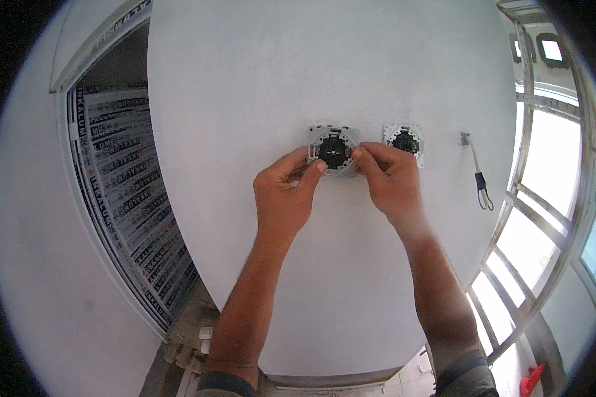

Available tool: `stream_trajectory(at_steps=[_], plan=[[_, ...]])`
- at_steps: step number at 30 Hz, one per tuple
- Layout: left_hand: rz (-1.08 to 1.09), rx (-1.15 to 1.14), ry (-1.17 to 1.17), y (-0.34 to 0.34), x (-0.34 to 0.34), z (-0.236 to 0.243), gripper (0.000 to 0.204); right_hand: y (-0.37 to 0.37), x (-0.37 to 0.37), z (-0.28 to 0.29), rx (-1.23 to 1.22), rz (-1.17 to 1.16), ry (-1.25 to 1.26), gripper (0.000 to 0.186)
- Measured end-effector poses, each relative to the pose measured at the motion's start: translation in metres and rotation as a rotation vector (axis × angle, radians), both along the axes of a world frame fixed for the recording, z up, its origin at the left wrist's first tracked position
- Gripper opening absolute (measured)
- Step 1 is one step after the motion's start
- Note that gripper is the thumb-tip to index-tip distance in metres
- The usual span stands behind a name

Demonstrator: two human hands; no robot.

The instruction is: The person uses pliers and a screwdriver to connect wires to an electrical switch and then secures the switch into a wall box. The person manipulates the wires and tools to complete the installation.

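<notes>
Against the white wall, both hands grip a wall socket insert (332,149) with a black centre and a pale metal mounting frame. My left hand (288,185) pinches its left edge, thumb in front and fingers behind. On its right edge, the thumb and fingers of my right hand (389,173) are closed in the same way. The back of the insert is hidden, so I cannot tell how it meets the wall. Just to the right, partly behind my right hand, a second insert (404,140) of the same kind sits on the wall.
Farther right, a cable (473,159) with black tape near its looped end hangs out of the white wall (324,278). A doorway with a film-wrapped panel (126,172) stands at left. Metal framing (533,218) borders bright openings at right. Small white pieces (206,339) lie low at left.
</notes>
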State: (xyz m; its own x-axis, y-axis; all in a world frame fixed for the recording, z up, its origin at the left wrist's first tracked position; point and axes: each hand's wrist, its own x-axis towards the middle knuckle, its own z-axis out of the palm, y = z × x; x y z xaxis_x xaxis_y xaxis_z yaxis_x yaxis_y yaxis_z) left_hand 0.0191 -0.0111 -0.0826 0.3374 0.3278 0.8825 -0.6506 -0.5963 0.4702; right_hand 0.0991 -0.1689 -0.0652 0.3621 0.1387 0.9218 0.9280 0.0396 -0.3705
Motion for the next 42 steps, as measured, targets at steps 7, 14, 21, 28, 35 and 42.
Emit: stream_trajectory(at_steps=[7,14,21,28,35,42], plan=[[0.006,-0.005,-0.030,-0.002,0.004,-0.005,0.028,0.001,-0.004,-0.003,-0.024,-0.047,0.006,0.020],[0.017,-0.007,-0.108,-0.003,0.016,-0.009,0.027,-0.002,-0.005,0.006,-0.120,-0.125,0.091,0.018],[0.043,-0.001,-0.069,-0.001,0.013,-0.004,0.029,0.004,-0.002,0.000,-0.061,-0.136,0.138,0.022],[0.107,-0.003,-0.094,-0.007,0.011,-0.010,0.027,0.003,0.007,0.000,-0.067,-0.129,0.127,0.018],[0.030,-0.167,-0.095,-0.021,0.018,-0.025,0.027,0.001,-0.004,0.005,-0.012,0.092,0.282,0.025],[-0.171,-0.292,-0.175,-0.027,0.025,-0.030,0.031,-0.003,-0.008,0.003,0.038,0.092,0.358,0.029]])
